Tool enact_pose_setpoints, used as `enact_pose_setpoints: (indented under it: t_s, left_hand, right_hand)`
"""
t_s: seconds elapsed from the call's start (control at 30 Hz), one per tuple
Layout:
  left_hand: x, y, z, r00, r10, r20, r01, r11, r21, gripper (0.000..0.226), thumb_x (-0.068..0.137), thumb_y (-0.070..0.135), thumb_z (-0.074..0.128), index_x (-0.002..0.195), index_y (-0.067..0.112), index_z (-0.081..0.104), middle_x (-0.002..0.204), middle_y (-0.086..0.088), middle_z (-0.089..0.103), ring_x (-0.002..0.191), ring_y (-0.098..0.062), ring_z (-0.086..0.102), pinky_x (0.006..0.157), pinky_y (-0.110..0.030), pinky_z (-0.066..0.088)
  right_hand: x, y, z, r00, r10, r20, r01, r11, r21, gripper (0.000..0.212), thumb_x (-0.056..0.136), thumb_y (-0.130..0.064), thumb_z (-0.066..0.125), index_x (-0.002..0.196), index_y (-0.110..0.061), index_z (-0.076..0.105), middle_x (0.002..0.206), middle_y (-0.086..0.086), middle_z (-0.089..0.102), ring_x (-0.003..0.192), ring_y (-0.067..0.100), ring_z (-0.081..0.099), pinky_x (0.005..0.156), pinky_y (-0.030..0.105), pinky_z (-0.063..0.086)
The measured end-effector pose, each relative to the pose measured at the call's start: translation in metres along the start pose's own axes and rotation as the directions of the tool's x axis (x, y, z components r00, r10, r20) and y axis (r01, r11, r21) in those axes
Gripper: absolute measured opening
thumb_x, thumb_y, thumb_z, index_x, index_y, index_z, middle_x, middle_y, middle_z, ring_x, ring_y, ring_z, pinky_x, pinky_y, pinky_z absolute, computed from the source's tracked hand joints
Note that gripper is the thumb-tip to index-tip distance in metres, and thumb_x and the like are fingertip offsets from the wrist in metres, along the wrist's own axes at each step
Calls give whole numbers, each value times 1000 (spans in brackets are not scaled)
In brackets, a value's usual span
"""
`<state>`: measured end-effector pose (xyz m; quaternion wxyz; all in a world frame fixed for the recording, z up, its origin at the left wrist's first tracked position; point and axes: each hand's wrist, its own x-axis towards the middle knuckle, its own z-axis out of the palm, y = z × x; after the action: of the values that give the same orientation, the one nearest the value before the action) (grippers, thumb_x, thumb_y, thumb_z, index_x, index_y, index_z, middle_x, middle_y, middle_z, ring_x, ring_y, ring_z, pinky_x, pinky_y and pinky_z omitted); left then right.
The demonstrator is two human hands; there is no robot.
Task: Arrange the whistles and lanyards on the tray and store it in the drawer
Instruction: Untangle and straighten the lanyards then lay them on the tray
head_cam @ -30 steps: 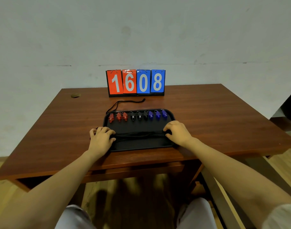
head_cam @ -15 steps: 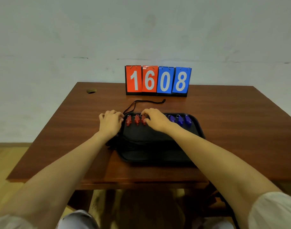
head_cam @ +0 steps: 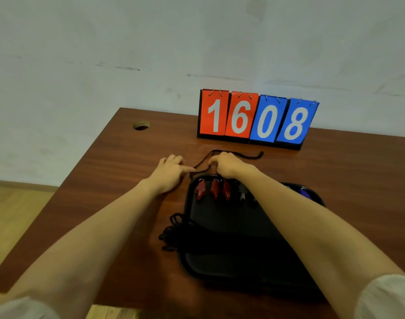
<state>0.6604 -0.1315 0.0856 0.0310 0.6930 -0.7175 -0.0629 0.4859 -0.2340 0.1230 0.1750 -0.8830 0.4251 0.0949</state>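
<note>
Brown tabletop (head_cam: 128, 180): at the far rim of the black tray (head_cam: 231, 226), the right hand (head_cam: 229, 168) closes its grip on a lanyard (head_cam: 250, 155); the left hand (head_cam: 170, 173) lies open-gripped alongside.

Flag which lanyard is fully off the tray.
The single black lanyard lying on the table between the tray and the scoreboard. The other lanyards are bunched, spilling over the tray's left rim.

— How many whistles show?
— Three red whistles (head_cam: 214, 189), one black whistle (head_cam: 243, 195), one blue whistle (head_cam: 304, 192); an arm hides any others.
— And besides?
— One tray (head_cam: 220, 226), one loose lanyard (head_cam: 250, 155), a lanyard bundle (head_cam: 171, 233) I cannot count. One scoreboard (head_cam: 256, 120): two red cards, two blue. Left hand (head_cam: 168, 172), right hand (head_cam: 227, 166): two.
</note>
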Motion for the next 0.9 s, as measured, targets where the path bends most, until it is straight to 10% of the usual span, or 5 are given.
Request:
enact_pose_setpoints:
  t_s: [0.3,0.47,0.67,0.9]
  left_hand:
    - [-11,-8,11,946,-147,-289,114,985,-126,18,90,22,56,95,7,64,123,-9,55,116,-30,45,95,-41,38]
    - [-39,9,-15,886,-335,-321,158,868,-470,12,90,14,47,80,7,48,73,-8,54,73,-26,48,72,-35,36]
    - [-82,22,-52,880,-384,-280,86,708,-701,13,95,20,46,83,14,42,65,-4,48,49,-10,29,48,-23,25]
    - [-115,40,-97,854,-348,-387,24,769,-639,12,95,25,50,104,17,52,93,-5,58,80,-14,52,71,-26,39]
  right_hand:
    - [-1,-19,11,982,-120,-148,145,974,172,33,97,-16,44,129,-19,52,130,7,49,121,25,45,98,35,40]
    - [-21,-50,11,954,-240,-182,268,951,153,27,92,-29,57,116,-16,56,115,4,55,106,21,51,87,35,44]
    - [-51,-82,-3,942,-214,-258,286,915,286,34,93,-30,58,122,-14,54,118,4,60,104,21,57,89,38,49]
    - [-103,-108,-42,881,-235,-410,331,926,183,25,99,-23,45,118,-14,60,110,8,67,96,24,62,85,43,52]
